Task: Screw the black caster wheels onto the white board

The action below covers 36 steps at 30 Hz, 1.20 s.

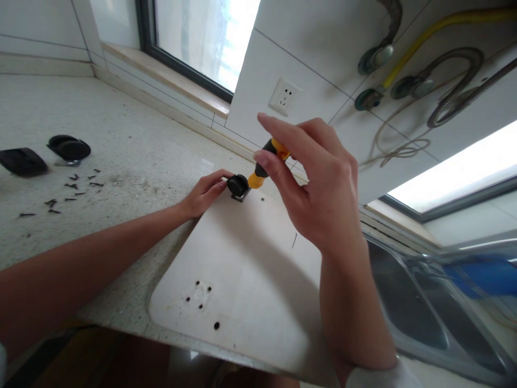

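A white board point(242, 258) with rounded corners lies on the speckled countertop. At its far corner sits a black caster wheel point(237, 185) on a metal plate. My left hand point(205, 193) reaches to the caster from the left, its fingertips against the wheel and the board's edge. My right hand point(319, 178) grips a yellow-and-black screwdriver point(264, 164) between thumb and fingers, index finger raised. The screwdriver tilts down to the caster's plate; its tip is hidden. Several screw holes point(201, 306) mark the board's near left corner.
On the left of the countertop point(133, 129) lie two more casters point(69, 148) and several loose screws point(71, 186). A metal sink point(407, 296) is on the right. Hoses point(452, 59) and a socket point(285, 96) are on the tiled wall, beside a window point(202, 37).
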### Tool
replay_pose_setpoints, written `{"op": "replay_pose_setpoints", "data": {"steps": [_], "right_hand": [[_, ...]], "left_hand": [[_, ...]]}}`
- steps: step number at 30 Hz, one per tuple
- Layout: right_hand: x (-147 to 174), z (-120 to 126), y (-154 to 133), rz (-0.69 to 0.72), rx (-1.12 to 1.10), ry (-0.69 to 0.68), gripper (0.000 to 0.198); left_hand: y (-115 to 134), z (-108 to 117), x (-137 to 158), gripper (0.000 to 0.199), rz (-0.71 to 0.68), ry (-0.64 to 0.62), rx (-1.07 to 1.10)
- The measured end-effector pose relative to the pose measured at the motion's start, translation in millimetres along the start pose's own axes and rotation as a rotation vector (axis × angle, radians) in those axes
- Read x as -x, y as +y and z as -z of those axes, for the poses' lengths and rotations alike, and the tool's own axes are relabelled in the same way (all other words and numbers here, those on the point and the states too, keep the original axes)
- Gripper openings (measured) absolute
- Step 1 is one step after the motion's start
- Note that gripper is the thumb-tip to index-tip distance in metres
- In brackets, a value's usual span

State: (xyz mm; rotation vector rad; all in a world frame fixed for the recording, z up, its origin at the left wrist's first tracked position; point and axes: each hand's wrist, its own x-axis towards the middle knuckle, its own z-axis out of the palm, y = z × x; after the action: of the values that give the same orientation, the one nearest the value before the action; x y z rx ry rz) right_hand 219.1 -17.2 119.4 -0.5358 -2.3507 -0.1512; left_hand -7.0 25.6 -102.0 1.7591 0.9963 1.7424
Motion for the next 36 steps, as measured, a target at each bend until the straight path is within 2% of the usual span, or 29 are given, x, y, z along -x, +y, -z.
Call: {"op": "replay_pose_setpoints", "data": {"steps": [3,5,7,10,15,17,22,26,31,34,36], "right_hand": [[-1,11,0,0.010,-0.143,-0.184,0.042],[-1,12,-2,-0.019,-0.085,-0.166,0.034],[-2,8,-4,-0.065,0.009,-0.091,0.025],[0,4,-4,-0.086,0.032,-0.025,0.021],[1,16,2,0.035,-0.209,-0.224,0.033],[1,17,4,0.010,-0.258,-0.223,0.032],[-1,1,6,-0.116,-0.110,-0.026,0.013],[0,-14,4,-0.140,0.090,0.144,0.025],[2,-17,3,-0.043,0.205,0.270,0.030],[2,-9,0,0.047,0.229,0.455,0.028],[2,0,-3,0.087,0.237,0.578,0.027]], "left_hand": [[0,0,0,0.049,0.011,-0.007,0.000],[0,0,0,0.050,0.005,-0.006,-0.010],[-1,1,0,0.052,-0.001,0.001,-0.030],[-1,1,0,0.052,-0.002,0.003,-0.055],[2,0,0,0.051,0.004,-0.009,-0.023],[2,0,0,0.051,0.015,-0.013,-0.017],[3,-1,0,0.052,0.046,-0.014,-0.013],[5,1,-1,0.051,0.049,-0.019,-0.018],[6,1,1,0.053,0.056,-0.030,-0.085],[15,2,-9,0.054,0.071,-0.051,-0.159],[28,10,-24,0.051,0.107,-0.074,-0.268]]}}
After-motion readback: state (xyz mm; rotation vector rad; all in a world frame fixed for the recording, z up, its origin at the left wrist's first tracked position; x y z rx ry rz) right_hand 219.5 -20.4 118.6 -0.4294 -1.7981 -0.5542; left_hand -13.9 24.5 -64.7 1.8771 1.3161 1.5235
